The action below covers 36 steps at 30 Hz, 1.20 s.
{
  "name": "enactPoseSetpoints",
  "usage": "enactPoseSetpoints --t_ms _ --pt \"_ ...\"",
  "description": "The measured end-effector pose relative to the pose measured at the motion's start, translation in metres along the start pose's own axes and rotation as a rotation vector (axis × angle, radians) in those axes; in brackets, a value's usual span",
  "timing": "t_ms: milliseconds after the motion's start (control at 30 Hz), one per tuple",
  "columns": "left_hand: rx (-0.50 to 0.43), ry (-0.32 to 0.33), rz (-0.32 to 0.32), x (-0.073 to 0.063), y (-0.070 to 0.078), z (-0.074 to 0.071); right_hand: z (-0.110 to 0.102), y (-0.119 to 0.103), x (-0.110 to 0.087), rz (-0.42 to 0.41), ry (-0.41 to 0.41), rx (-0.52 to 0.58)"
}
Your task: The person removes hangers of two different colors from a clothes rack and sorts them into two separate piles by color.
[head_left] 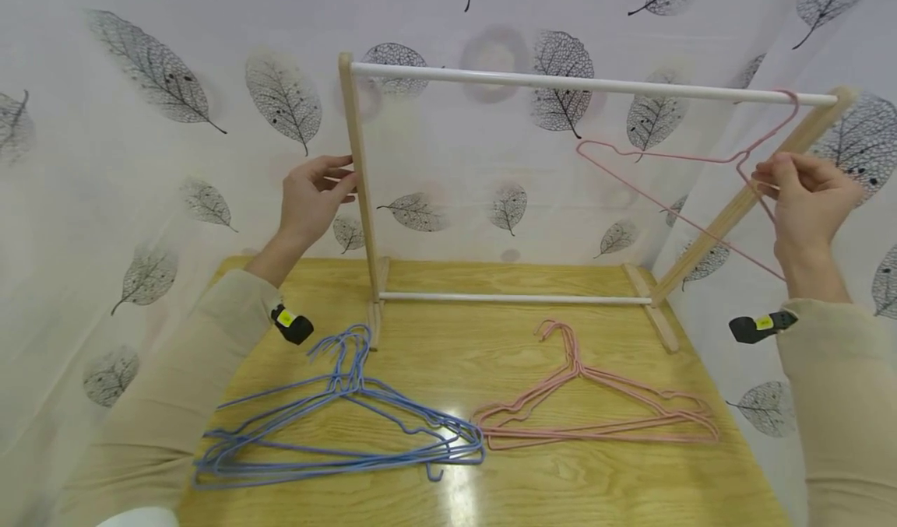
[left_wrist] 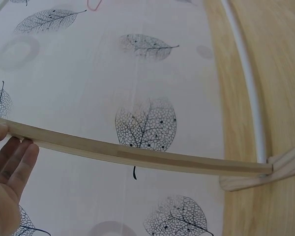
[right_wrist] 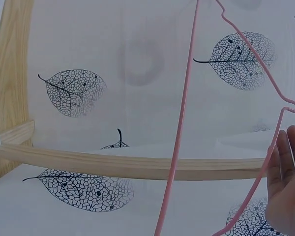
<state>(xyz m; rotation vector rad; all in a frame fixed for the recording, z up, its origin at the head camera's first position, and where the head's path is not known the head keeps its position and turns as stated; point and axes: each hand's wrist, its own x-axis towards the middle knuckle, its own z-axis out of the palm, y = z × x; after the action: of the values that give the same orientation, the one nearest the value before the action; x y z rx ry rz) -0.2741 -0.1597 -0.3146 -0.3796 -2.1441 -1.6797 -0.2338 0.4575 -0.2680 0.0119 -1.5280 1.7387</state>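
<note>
At the right end of the upper white rail [head_left: 596,85], a pink wire hanger [head_left: 659,196] has its hook over the rail and its body tilted. My right hand [head_left: 813,196] pinches one shoulder of this hanger near its neck. In the right wrist view, pink wire [right_wrist: 176,147] crosses the frame and the right fingers [right_wrist: 287,157] meet the hanger. My left hand [head_left: 315,196] holds the left wooden post [head_left: 360,169] of the rack about midway up. In the left wrist view, the left fingertips [left_wrist: 29,152] touch that post's edge.
Overlapping blue hangers [head_left: 343,433] lie on the wooden table [head_left: 448,496] at the front left. Several pink hangers [head_left: 596,436] lie to their right. A lower white bar [head_left: 515,299] joins the rack's feet. A leaf-print cloth [head_left: 448,13] covers the background.
</note>
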Motion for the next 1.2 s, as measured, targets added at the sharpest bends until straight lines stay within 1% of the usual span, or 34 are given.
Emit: enactPoseSetpoints --t_ms 67,133,233,267,300,367,567,733,800,900,1033,1133,1200 --pt "-0.001 -0.003 -0.002 0.0 0.0 0.001 0.001 0.0 0.001 0.048 -0.008 -0.01" --pt "0.002 -0.008 -0.004 -0.001 -0.001 0.001 0.003 -0.001 0.003 0.113 -0.024 0.015" --pt "0.012 -0.002 -0.001 0.0 -0.001 0.001 0.008 0.0 0.005 0.161 -0.067 0.055" --pt "0.011 0.001 0.0 0.0 -0.001 0.0 0.01 0.0 0.005 0.165 -0.081 0.068" --pt "0.01 0.003 0.002 0.0 -0.001 0.0 0.012 0.001 0.006 0.166 -0.094 0.083" --pt "0.006 0.002 0.005 0.0 -0.002 -0.002 0.016 0.004 0.008 0.155 -0.118 0.071" --pt "0.007 0.013 0.007 -0.001 -0.003 -0.004 0.026 0.006 0.007 0.162 -0.165 0.04" --pt "-0.005 0.001 0.016 -0.001 -0.001 -0.003 0.026 -0.002 0.008 0.19 -0.146 0.104" --pt "-0.013 -0.007 0.018 0.0 -0.001 -0.003 0.025 -0.006 0.008 0.181 -0.134 0.101" --pt "-0.018 -0.001 0.012 0.0 -0.001 -0.003 0.025 -0.011 0.008 0.139 -0.127 0.074" --pt "-0.016 0.01 0.002 0.0 -0.002 -0.003 0.025 -0.02 0.005 0.093 -0.125 0.096" --pt "-0.013 0.005 0.007 0.0 -0.002 -0.002 0.024 -0.027 0.0 0.089 -0.132 0.102" --pt "-0.009 -0.001 0.012 0.0 -0.002 -0.002 0.023 -0.032 -0.005 0.09 -0.15 0.085"
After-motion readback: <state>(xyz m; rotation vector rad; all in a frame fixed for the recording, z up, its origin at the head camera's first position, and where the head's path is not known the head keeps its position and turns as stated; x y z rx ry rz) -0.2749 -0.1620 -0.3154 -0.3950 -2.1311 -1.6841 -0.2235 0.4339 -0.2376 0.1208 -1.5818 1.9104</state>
